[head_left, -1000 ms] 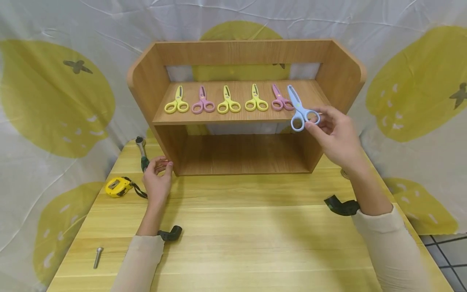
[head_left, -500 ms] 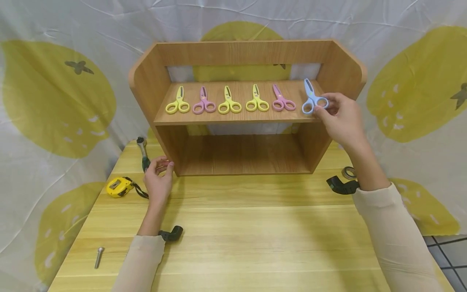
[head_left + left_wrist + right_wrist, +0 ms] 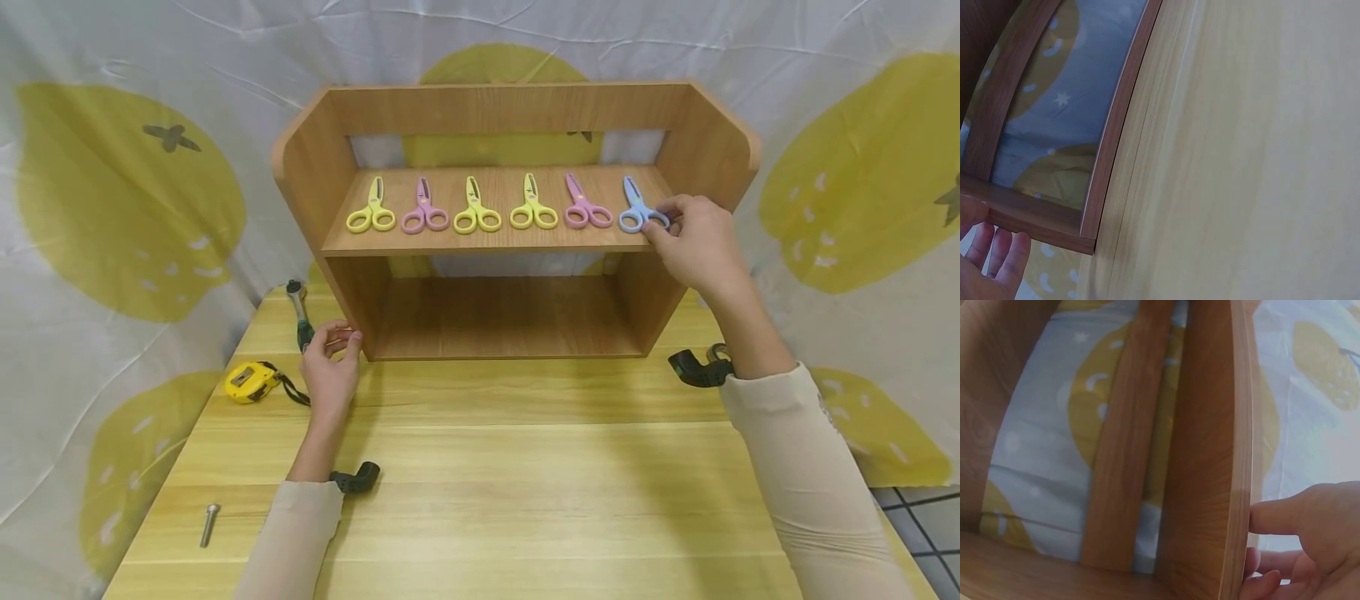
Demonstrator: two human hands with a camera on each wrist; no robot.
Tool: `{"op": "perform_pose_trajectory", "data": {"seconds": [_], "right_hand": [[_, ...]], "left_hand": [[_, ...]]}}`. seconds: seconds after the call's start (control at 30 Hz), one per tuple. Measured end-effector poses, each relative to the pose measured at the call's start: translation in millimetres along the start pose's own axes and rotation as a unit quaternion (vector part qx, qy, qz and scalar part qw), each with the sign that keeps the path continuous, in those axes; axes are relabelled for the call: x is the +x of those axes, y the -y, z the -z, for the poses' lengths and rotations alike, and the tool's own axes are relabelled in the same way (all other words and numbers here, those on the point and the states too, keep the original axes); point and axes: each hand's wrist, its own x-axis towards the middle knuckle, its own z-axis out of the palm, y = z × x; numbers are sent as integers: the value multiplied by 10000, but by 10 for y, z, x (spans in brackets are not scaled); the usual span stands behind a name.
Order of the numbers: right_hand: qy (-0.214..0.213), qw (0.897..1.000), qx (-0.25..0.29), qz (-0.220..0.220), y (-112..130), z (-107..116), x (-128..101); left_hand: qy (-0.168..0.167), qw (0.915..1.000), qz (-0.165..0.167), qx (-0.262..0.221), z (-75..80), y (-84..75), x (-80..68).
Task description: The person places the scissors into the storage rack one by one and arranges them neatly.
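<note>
In the head view my right hand (image 3: 697, 242) pinches a finger loop of light blue scissors (image 3: 633, 208) at the right end of the upper shelf, blade toward the back. To their left, yellow and pink scissors (image 3: 587, 204) lie in a row, blades also pointing back. Below, my left hand (image 3: 330, 367) holds the wooden shelf unit (image 3: 480, 357) at its lower left side panel, fingers curled. The left wrist view shows its thumb and fingertips (image 3: 1017, 250) at that panel's edge. In the right wrist view, my right thumb (image 3: 1275, 517) meets a board's front edge; the blue scissors are hidden.
On the tabletop (image 3: 510, 483), a ratchet wrench (image 3: 300, 312) and a yellow tape measure (image 3: 250, 382) lie left of the unit. A bolt (image 3: 210, 525) is nearer the front. A metal ring (image 3: 717, 352) sits behind my right wrist. A lemon-patterned curtain (image 3: 247, 50) hangs behind.
My right hand has brought the blue scissors right and down from the air in front of the shelf, beside the right pink pair. The left hand keeps its place.
</note>
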Motion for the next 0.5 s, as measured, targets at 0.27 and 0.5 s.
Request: {"op": "perform_pose_trajectory", "data": {"seconds": [0.27,0.5], "right_hand": [[-135,9998,74,127,-33,-41,-18],[-603,9973,416,88,-53,-86,-157]], "left_hand": [[3,10000,3,42,14,-22,-15],[145,9997,146,154,36,-69,-33]]}}
